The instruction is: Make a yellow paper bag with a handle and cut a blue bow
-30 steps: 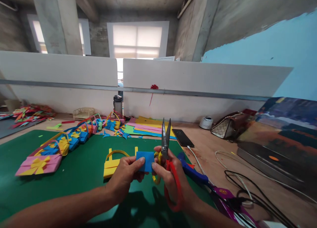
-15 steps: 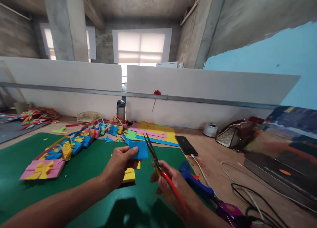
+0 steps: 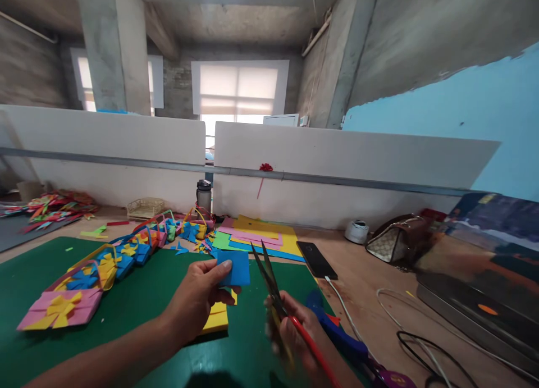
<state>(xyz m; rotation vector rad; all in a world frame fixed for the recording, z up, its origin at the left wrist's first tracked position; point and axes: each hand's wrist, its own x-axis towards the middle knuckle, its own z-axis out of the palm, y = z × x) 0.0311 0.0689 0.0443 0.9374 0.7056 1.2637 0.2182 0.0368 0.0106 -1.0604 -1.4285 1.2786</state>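
Between the thumb and fingers of my left hand (image 3: 202,290) is a small square of blue paper (image 3: 236,269), raised over the green mat. My right hand (image 3: 301,323) grips a pair of scissors (image 3: 269,275) with a red handle. The blades point up and stand a little apart, just right of the blue paper and not touching it. Some fingers of the right hand are blurred. Below my left hand lies a yellow folded paper piece (image 3: 217,319), partly hidden by that hand.
Small paper baskets with bows (image 3: 59,309) line the left of the green mat (image 3: 143,298). Coloured paper sheets (image 3: 290,233), a phone (image 3: 315,259) and a bottle (image 3: 204,196) are farther back. A blue-handled tool (image 3: 337,329), cables and a handbag (image 3: 393,239) occupy the right.
The scissors have drawn slightly right, away from the blue paper, and their blades are spread a bit wider. The view has tilted up slightly, so the scene sits lower.
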